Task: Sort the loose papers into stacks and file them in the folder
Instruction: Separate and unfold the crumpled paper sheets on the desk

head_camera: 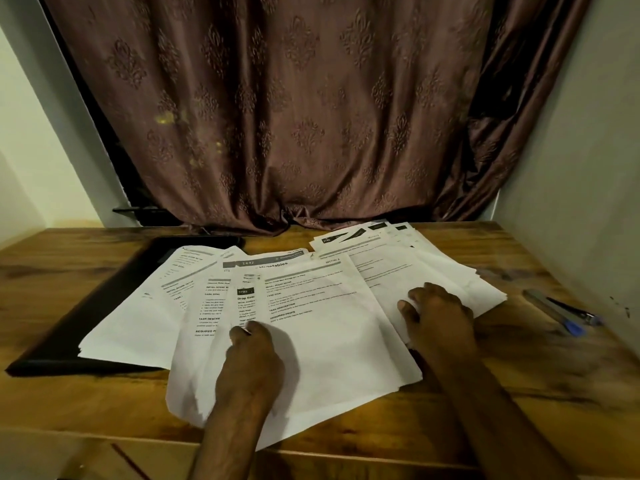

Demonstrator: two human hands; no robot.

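The left hand (254, 358), nearest, pinches a printed sheet's edge with curled fingers; the right hand (438, 315) rests on loose papers (329, 341), fingers bent. Papers fan across the black folder (69, 327) and wooden desk (519, 393). Sorting seems underway; next, separate one sheet.

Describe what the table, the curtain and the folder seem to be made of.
Table: looks like wood or a wood-look laminate, brown grain streaks with a soft sheen.
Curtain: woven cloth, brown, satiny folds with a raised motif.
Folder: black, smooth, perhaps plastic or leatherette; too dark to tell.
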